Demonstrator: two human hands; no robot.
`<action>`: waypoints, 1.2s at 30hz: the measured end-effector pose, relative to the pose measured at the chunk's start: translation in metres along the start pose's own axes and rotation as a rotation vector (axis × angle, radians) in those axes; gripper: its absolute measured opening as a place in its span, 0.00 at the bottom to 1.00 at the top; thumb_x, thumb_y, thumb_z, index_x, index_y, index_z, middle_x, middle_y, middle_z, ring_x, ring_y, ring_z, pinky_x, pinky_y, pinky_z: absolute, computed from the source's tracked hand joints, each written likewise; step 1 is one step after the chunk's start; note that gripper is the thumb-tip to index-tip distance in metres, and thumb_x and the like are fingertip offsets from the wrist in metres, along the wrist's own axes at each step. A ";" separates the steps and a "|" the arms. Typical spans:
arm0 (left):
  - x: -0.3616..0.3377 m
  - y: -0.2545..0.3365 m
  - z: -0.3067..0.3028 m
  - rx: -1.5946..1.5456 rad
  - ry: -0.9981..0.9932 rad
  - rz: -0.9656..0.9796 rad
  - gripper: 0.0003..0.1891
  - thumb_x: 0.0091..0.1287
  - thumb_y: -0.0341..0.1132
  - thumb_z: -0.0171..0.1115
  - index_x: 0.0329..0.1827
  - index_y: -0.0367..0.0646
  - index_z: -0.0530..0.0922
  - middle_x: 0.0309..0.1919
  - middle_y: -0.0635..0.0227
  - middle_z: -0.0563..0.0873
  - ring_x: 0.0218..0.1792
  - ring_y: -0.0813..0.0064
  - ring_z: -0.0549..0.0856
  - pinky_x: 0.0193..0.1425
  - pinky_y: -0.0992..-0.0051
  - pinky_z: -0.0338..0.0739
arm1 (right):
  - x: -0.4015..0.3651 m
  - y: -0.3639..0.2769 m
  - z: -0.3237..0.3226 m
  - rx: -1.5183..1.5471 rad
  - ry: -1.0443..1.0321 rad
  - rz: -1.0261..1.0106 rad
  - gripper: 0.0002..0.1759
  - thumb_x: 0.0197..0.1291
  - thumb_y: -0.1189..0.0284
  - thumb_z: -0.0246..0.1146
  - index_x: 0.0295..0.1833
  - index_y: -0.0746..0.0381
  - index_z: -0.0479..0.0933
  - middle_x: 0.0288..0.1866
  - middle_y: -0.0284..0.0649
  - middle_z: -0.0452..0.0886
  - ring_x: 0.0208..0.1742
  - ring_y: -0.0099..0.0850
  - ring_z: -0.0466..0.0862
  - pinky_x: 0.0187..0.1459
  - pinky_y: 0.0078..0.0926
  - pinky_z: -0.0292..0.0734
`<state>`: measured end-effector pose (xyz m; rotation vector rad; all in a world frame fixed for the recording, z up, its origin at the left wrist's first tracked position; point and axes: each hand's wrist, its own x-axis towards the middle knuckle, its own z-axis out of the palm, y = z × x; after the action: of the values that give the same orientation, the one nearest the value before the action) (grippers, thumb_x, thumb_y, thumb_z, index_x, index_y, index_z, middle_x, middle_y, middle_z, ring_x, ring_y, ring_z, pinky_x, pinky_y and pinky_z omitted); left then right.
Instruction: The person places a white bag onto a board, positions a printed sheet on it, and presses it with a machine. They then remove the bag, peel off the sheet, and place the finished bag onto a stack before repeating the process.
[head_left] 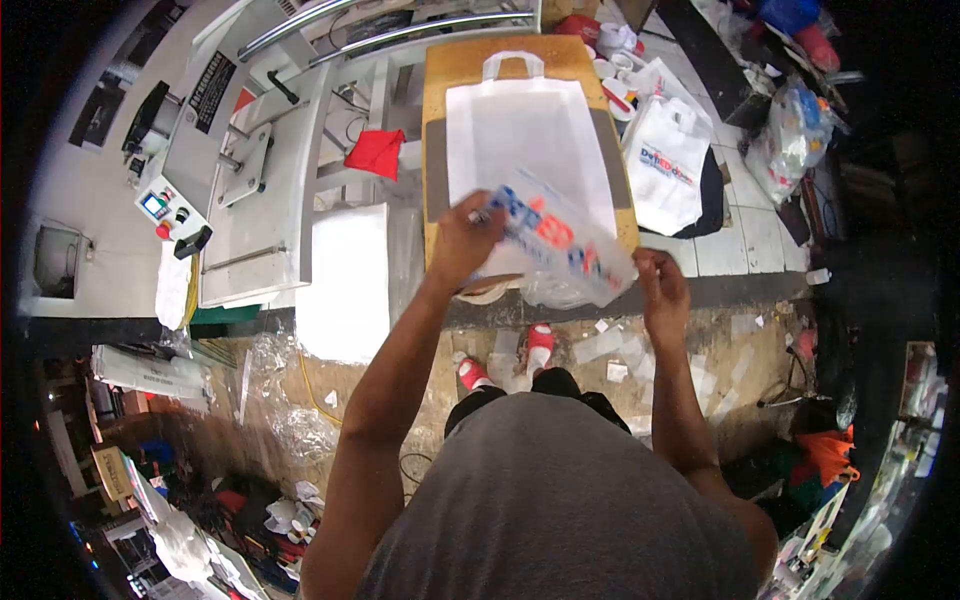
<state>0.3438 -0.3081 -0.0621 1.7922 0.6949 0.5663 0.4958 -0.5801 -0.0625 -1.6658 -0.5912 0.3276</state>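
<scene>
Between my two hands a translucent film with blue and red lettering (565,240) is stretched at a slant, slightly blurred. My left hand (468,238) is closed on its upper left corner. At its right end, my right hand (660,285) pinches the edge. Behind and partly under the film, a white tote bag (530,125) lies flat on a wooden board (448,62), its handle toward the far edge. The film hides the bag's lower part.
At left stands a heat press machine (250,170) with a control panel (160,212). Near it are a red cloth (375,154) and white sheets (345,280). Printed white bags (665,165) lie right of the board. Scraps litter the floor (590,390).
</scene>
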 end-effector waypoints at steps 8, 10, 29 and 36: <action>0.112 -0.088 0.023 0.009 0.418 -0.227 0.16 0.61 0.36 0.70 0.46 0.34 0.85 0.26 0.58 0.90 0.30 0.66 0.91 0.38 0.70 0.83 | 0.093 0.066 0.021 -0.256 0.088 -0.272 0.13 0.64 0.74 0.67 0.54 0.64 0.78 0.49 0.44 0.82 0.52 0.38 0.82 0.55 0.35 0.78; 0.122 -0.093 0.022 0.140 0.405 -0.308 0.20 0.59 0.36 0.72 0.50 0.30 0.83 0.33 0.51 0.91 0.38 0.60 0.92 0.46 0.67 0.85 | 0.115 0.071 0.036 -0.387 0.038 -0.371 0.15 0.62 0.75 0.68 0.54 0.64 0.78 0.52 0.47 0.81 0.56 0.43 0.81 0.59 0.39 0.76; 0.059 -0.104 0.017 0.817 0.333 0.366 0.22 0.63 0.31 0.61 0.61 0.37 0.79 0.62 0.53 0.81 0.60 0.47 0.77 0.67 0.53 0.70 | 0.162 0.092 0.078 -0.819 -0.247 -0.525 0.25 0.59 0.66 0.64 0.60 0.67 0.77 0.67 0.49 0.75 0.64 0.52 0.72 0.69 0.46 0.68; 0.059 -0.108 0.016 0.819 0.355 0.380 0.22 0.63 0.31 0.61 0.61 0.36 0.80 0.62 0.52 0.80 0.61 0.47 0.76 0.68 0.53 0.70 | 0.161 0.093 0.078 -0.835 -0.234 -0.533 0.24 0.59 0.67 0.64 0.60 0.67 0.78 0.67 0.45 0.75 0.63 0.49 0.72 0.67 0.46 0.69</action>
<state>0.3770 -0.2514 -0.1670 2.6560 0.9133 0.9610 0.6059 -0.4352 -0.1492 -2.1669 -1.4520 -0.1507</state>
